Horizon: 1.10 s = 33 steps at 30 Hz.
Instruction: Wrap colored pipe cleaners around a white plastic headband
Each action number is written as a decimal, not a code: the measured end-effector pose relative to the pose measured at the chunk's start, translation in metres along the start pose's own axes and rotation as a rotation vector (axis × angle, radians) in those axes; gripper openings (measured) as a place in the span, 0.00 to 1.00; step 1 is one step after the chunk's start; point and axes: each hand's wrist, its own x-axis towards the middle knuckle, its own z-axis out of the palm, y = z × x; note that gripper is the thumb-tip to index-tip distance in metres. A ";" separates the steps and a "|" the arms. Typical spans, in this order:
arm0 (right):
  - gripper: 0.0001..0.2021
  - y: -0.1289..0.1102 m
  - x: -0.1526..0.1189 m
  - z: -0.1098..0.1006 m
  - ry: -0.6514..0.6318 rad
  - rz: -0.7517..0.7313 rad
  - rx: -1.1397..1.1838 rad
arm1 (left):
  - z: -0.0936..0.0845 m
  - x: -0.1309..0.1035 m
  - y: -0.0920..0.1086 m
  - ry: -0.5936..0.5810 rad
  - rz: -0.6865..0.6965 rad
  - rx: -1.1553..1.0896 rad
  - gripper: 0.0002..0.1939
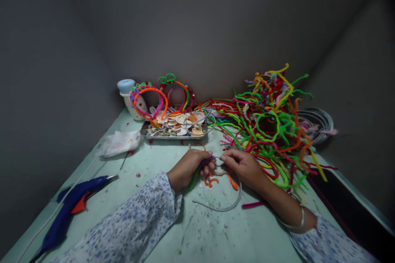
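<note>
My left hand (194,166) is closed around a purple pipe cleaner (210,159). A green pipe cleaner (194,181) hangs out below the same hand. Close by on the right, my right hand (242,166) is pinched at the fingertips. A thin pale strand spans the small gap between the two hands, too fine to name. Below them lies a grey headband (220,209), its curve running up beneath my right hand. Orange pipe cleaner pieces (211,181) rest on the table between the hands, and a magenta piece (253,205) sits by my right forearm.
A metal tray (175,137) of shells stands at the back, with decorated headbands (149,102) above it and a blue-lidded container (126,86) beside it. Tangled pipe cleaners (271,123) pile up at right, near coiled wire (324,121). A blue glue gun (74,203) and white packet (121,144) lie left.
</note>
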 end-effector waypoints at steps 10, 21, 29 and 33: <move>0.13 0.001 0.000 0.000 -0.004 -0.010 0.005 | 0.000 -0.002 0.006 -0.025 -0.087 -0.094 0.09; 0.13 0.001 0.000 0.000 -0.013 -0.030 -0.018 | -0.004 0.001 0.004 -0.039 -0.195 -0.239 0.06; 0.13 0.001 0.000 -0.001 -0.013 -0.032 -0.022 | -0.005 0.002 0.004 -0.059 -0.178 -0.282 0.05; 0.12 0.001 0.000 -0.001 -0.013 -0.025 -0.026 | -0.002 0.000 0.005 -0.033 -0.162 -0.257 0.07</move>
